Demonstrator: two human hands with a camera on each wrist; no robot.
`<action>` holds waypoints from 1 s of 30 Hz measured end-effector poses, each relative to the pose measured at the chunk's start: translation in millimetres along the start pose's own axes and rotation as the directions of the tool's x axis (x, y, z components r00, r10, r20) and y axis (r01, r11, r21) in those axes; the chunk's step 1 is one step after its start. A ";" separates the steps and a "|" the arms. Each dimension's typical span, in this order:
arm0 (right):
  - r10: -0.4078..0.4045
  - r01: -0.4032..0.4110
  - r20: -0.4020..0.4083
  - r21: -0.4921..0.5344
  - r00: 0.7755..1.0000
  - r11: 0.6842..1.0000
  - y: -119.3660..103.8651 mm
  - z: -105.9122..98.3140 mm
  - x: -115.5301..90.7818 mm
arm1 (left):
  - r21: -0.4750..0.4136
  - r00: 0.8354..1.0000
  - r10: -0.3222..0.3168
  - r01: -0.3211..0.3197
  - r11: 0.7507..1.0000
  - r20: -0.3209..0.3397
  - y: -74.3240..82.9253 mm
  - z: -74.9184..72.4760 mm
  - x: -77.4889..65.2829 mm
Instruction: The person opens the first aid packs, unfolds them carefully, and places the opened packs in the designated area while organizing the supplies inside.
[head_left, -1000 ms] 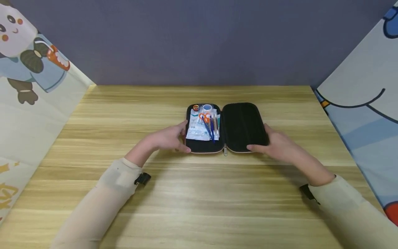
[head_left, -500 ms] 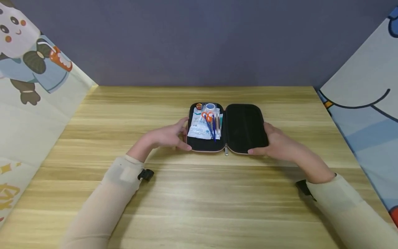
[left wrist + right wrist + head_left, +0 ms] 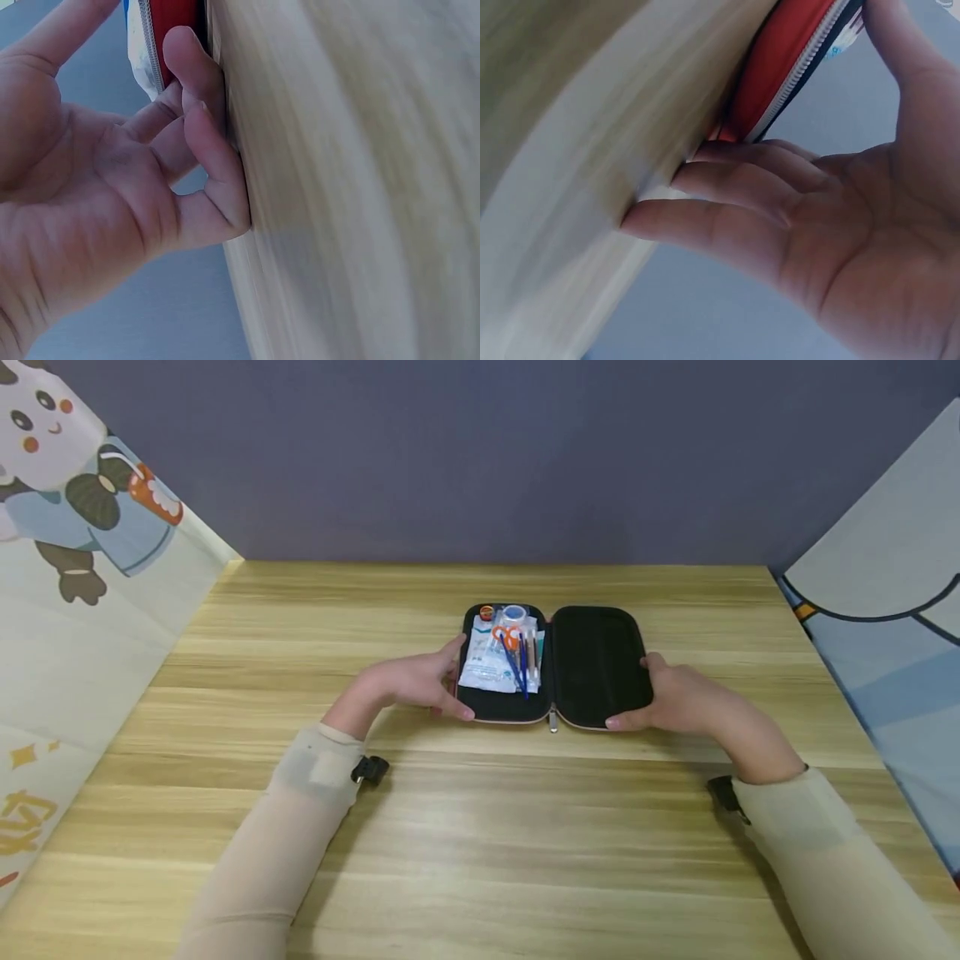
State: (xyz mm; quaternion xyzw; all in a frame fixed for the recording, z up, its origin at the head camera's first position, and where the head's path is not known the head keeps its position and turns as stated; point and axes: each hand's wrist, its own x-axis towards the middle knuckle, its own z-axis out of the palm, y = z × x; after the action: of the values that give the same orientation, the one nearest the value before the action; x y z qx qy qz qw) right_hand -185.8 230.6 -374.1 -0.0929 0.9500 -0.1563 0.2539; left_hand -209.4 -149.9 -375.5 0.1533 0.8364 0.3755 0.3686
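An unfolded black-lined zip case (image 3: 600, 664) lies flat on the wooden table in the head view. Its left half carries white packets (image 3: 480, 670), orange-handled scissors (image 3: 507, 636), slim blue tools (image 3: 522, 667), a white-rimmed round item (image 3: 513, 612) and a small orange-and-black round piece (image 3: 487, 612). My left hand (image 3: 422, 681) grips that half's left edge, thumb at the near corner. On the other side, my right hand (image 3: 688, 697) holds the right half's outer edge with thumb and fingers. Both wrist views show the red outer shell (image 3: 780, 60) and fingers touching the table.
The wooden table (image 3: 465, 827) extends in front of the case and to both sides. A dark panel (image 3: 480, 460) rises behind it. Cartoon-printed panels (image 3: 67, 660) stand at left and right. A zip pull (image 3: 553, 720) sticks out at the case's near middle.
The whole scene has shifted a little to the right in the head view as the camera turned. Both hands stay at the case's edges, and its contents lie as before.
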 end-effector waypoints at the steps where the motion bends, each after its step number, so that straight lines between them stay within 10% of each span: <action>1: 0.001 -0.001 0.001 -0.011 1.000 1.000 -0.9 -0.6 0.5 | 0.001 1.000 -0.004 0.004 1.000 0.001 0.4 -0.2 -0.2; 23: 0.001 0.001 0.024 -0.056 1.000 0.998 -3.7 -4.3 -0.4 | 0.047 1.000 -0.023 0.024 0.999 -0.014 2.3 0.7 5.0; 30: -0.058 0.073 0.125 -0.119 0.990 0.990 -22.0 -33.3 1.4 | 0.054 0.999 -0.022 0.024 0.998 -0.029 3.0 4.6 3.1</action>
State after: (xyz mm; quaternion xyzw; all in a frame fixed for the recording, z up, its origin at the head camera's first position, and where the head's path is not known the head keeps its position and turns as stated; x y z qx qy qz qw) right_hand -201.8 218.0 -339.7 -0.1490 0.9370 -0.0996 0.2998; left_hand -208.2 -143.8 -376.9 0.1484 0.8533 0.3504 0.3565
